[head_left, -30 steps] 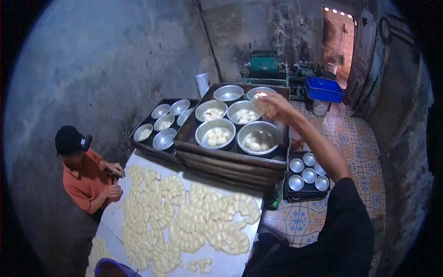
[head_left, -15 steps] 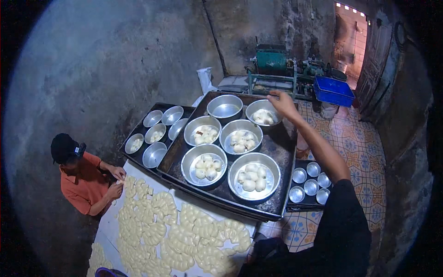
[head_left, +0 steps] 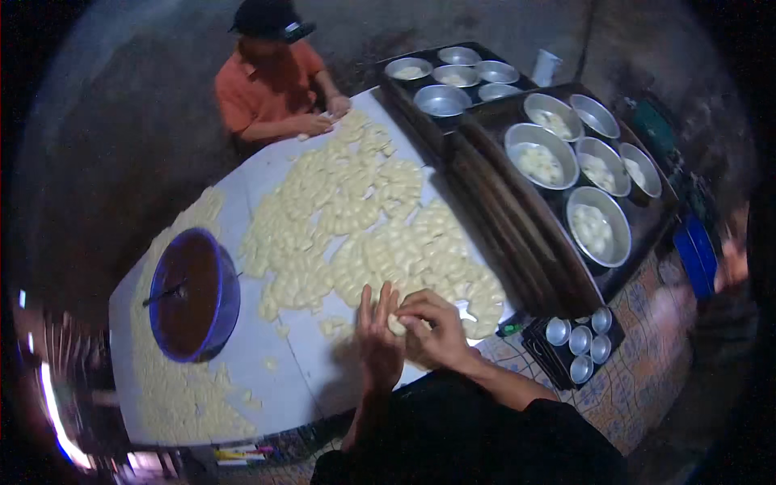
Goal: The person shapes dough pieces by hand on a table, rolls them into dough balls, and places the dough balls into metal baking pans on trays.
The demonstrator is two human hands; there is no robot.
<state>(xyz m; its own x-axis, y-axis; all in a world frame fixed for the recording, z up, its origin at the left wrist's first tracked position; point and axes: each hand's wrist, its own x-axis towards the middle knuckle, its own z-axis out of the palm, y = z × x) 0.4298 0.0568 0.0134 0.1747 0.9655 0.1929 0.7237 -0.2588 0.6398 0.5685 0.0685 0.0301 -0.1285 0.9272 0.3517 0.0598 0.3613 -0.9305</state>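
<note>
Both hands (head_left: 380, 349) (head_left: 441, 331) meet at dough (head_left: 397, 325) near the bare table edge (head_left: 322, 402).

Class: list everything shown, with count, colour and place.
Table: one, white, centre
Dough pieces: many, pale, across table
Basin: one, purple, table's left
Tray stack: one, dark, table's right
Far tray: one, dark, behind stack
Floor tray: at least one, dark, lower right
Pans: seventeen plus, silver, on trays
Crate: one, blue, far right
Object: one, white, upper right
Worker: one, orange shirt, across table
Left hand: one, bare, over table
Right hand: one, bare, beside left, pinching dough
</note>
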